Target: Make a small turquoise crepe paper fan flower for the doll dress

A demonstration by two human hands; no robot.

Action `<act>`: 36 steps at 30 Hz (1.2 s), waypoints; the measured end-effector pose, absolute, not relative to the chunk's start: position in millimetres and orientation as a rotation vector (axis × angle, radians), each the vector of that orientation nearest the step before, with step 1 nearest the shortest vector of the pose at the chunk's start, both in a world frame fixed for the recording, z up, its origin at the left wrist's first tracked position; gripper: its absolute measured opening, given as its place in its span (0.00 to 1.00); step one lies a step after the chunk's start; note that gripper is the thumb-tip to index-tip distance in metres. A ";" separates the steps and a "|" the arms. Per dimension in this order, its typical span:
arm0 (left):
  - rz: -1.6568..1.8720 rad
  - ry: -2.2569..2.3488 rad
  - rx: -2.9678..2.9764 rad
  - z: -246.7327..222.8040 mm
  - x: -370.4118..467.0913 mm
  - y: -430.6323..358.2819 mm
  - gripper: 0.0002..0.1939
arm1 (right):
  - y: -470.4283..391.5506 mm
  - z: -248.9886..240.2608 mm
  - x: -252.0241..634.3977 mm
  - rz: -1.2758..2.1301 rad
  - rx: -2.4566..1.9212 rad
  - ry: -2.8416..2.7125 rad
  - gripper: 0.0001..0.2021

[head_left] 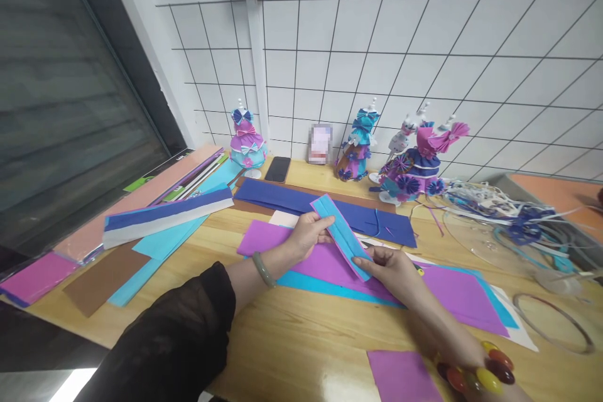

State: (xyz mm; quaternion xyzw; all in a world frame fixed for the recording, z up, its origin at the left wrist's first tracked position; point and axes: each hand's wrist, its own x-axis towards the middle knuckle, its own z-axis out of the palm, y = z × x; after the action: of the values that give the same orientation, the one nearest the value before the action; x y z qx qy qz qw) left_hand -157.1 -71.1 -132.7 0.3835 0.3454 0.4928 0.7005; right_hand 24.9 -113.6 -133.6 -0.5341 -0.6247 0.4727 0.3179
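Between my two hands is a folded strip of blue and purple paper (pixel 340 231), held tilted above the table. My left hand (pixel 308 235) pinches its upper left edge, thumb on the blue face. Near its lower right end, my right hand (pixel 389 267) grips it the same way, thumb on top. Below the hands lie layered sheets of purple paper (pixel 461 298) and blue paper (pixel 301 282). Behind the strip rests a folded dark blue paper (pixel 287 198). A purple piece (pixel 402 377) lies by the front edge.
Small dress forms in paper dresses (pixel 247 144) stand along the wall, near a phone (pixel 277 169). Paper packs (pixel 136 201) and a blue-and-white folded strip (pixel 164 217) lie left. Tangled ribbons (pixel 513 220) and a hoop (pixel 556 320) are at right.
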 end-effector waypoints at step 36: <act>1.066 0.746 0.884 -144.6 -153.0 -75.9 0.17 | -122.1 -138.4 17.7 1.323 -1.472 -1.563 0.17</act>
State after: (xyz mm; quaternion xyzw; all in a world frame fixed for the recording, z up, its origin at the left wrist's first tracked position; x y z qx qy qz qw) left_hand -153.0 -75.9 -144.6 0.3980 0.3355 0.4797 0.7063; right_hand 17.7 -122.1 -138.4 -0.5557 -0.5903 0.4997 0.3049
